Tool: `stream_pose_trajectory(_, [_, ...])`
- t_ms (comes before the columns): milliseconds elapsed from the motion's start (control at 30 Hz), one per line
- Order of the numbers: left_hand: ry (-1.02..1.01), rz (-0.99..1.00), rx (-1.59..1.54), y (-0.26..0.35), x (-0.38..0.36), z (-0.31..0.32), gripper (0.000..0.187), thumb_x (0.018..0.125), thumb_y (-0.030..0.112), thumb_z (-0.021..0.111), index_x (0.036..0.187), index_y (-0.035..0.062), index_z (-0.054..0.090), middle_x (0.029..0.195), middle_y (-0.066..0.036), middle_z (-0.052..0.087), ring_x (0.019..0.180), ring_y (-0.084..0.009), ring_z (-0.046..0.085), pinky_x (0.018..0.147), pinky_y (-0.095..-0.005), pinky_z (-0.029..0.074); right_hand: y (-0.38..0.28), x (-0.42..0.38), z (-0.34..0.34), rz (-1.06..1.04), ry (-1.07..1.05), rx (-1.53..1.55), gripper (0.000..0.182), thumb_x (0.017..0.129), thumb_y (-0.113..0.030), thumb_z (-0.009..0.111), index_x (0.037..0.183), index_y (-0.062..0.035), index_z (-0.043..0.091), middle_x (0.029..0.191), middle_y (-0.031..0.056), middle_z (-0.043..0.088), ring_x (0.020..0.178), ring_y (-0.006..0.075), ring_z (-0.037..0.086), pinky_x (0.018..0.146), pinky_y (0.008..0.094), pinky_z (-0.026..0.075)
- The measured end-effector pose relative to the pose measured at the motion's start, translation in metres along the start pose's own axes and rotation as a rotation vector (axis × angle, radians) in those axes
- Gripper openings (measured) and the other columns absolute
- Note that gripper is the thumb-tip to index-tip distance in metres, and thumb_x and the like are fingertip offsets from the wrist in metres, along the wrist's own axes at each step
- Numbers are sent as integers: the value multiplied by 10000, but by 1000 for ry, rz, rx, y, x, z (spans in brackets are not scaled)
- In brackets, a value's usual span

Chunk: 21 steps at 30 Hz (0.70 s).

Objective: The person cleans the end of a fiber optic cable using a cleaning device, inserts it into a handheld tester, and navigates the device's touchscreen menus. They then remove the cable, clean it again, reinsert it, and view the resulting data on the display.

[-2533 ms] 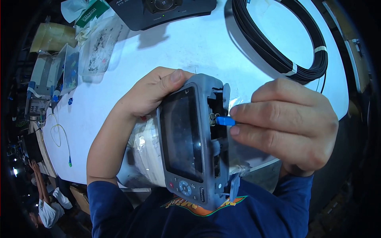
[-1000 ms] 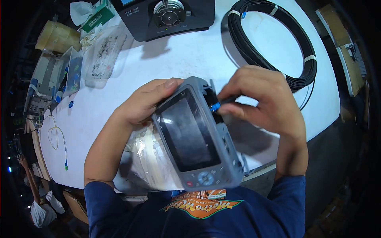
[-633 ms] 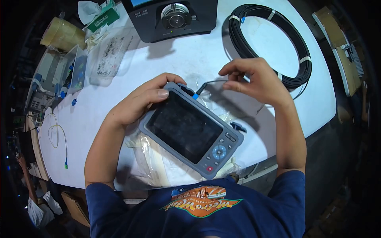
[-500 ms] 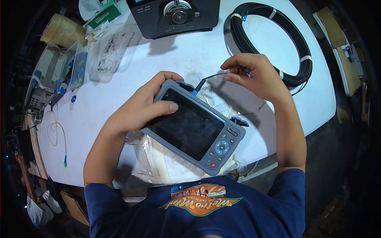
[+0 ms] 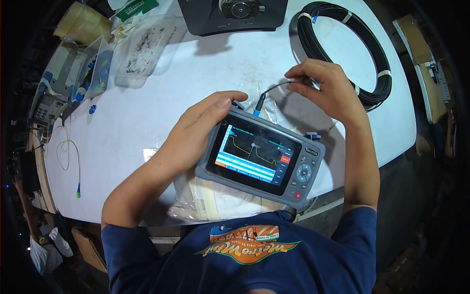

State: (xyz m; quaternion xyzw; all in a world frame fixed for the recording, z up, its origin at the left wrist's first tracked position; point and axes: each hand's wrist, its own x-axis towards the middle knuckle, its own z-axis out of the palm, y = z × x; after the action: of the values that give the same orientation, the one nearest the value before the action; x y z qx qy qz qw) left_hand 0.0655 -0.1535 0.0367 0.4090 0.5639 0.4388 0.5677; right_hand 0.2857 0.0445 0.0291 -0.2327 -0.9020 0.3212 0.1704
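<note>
My left hand (image 5: 198,130) grips the left end of a grey handheld tester (image 5: 262,157), thumb along its top edge. Its screen is lit with a graph trace and blue bars. A blue connector (image 5: 256,111) sits plugged into the tester's top edge, and a thin black cable (image 5: 272,89) arcs from it up to my right hand (image 5: 323,88). The fingertips of that hand pinch the cable just above the tester. Under the tester lies a clear plastic bag with white contents (image 5: 215,198).
A large coil of black cable (image 5: 374,63) lies at the back right of the white table (image 5: 147,112). A dark machine (image 5: 235,14) stands at the back. Clear trays of small parts (image 5: 98,68), a tape roll (image 5: 81,22) and a yellow patch cord (image 5: 66,152) sit on the left.
The connector went into the tester's port. The tester was turned from edge-up to screen-up and lowered, its screen went from dark to lit, and my right hand moved from the connector to the cable.
</note>
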Motion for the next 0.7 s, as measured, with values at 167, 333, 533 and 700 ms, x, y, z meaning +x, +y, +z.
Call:
stream_pose_trajectory(167, [0,55,-10,1,25,7,507,1103,382,390,1371,5,596,1054,-92,682,976,-128,670,907,-252,526,1,-3,-17,28,25,-67,202,854,-75,806,1035,-14,739,813,71,703,755,141,665,700,287,526])
stream_pose_trajectory(333, [50,227,-78,5,70,21,492,1108,365,378,1381,13,587,1077,-80,661,1001,-120,665,906,-263,554,9,-10,-37,59,150,-19,240,868,-125,815,1068,-13,742,832,65,730,761,118,665,700,277,527])
stream_pose_trajectory(533, [-20,358,17,0,117,33,504,1089,376,380,1403,18,544,1070,-84,648,1015,-133,649,933,-270,527,34,-13,-56,109,289,31,243,903,-172,791,1061,7,746,849,70,743,756,117,663,715,272,533])
stream_pose_trajectory(700, [8,342,-52,-3,132,39,510,1082,388,362,1402,30,536,1077,-86,643,985,-132,640,916,-265,521,43,-14,-61,181,266,54,281,943,-236,762,1082,8,741,888,42,727,790,103,633,743,271,508])
